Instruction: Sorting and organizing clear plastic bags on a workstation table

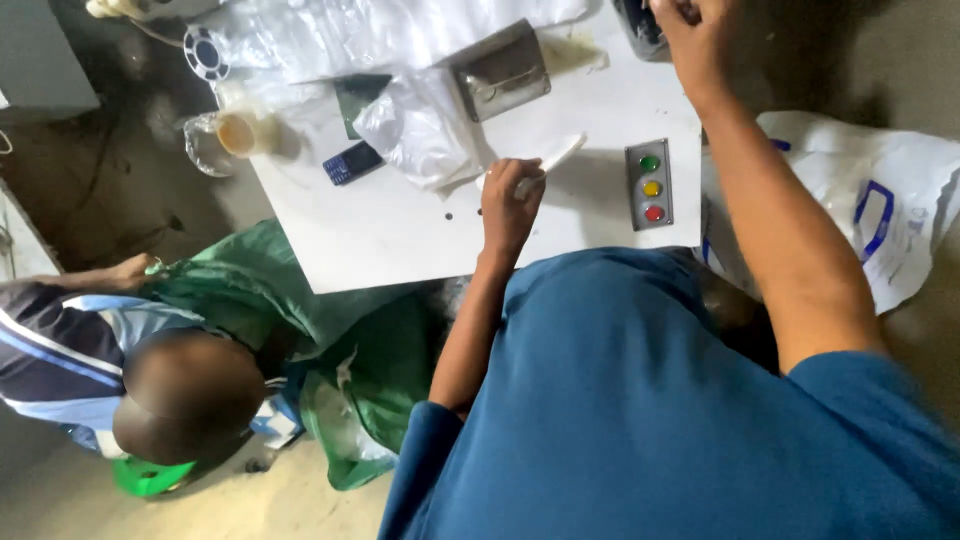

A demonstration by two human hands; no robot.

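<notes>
While the left hand point(510, 205) rests on the white worktop point(400, 235), its grip is closed around the near end of a slim white flat stick point(552, 160), a pale plastic-looking strip that slants up and away towards the right, its far end lifted just over the worktop. The right hand point(693, 35) is clenched at the far edge over a dark object point(640, 28); what its grip encloses cannot be told. Just right of the stick lies a grey box with green, yellow and red buttons point(650, 184). Near it on the left sit a crumpled clear plastic bag point(420, 130), a dark blue keypad phone point(352, 162) and a metal box point(503, 72). Another person point(150, 360) crouches beside green cloth point(300, 290).
</notes>
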